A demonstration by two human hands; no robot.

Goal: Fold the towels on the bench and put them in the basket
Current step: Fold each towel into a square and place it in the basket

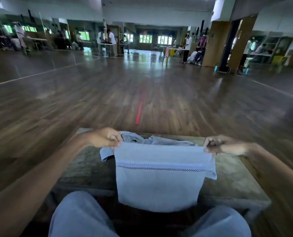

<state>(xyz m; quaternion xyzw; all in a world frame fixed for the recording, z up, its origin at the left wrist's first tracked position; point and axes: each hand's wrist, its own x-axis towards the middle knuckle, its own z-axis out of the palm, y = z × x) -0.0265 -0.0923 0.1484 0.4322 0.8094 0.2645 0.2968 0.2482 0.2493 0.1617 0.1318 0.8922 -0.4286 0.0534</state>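
A light blue towel with a dotted stripe hangs doubled over in front of me, above the wooden bench. My left hand pinches its upper left corner. My right hand pinches the upper right corner. The top edge is stretched taut between them. Behind the held towel, a crumpled pile of more pale towels lies on the bench. No basket is in view.
My knees in grey trousers fill the bottom of the frame. Beyond the bench spreads a wide wooden floor with a red tape strip. Far off, several people stand at tables along mirrored walls.
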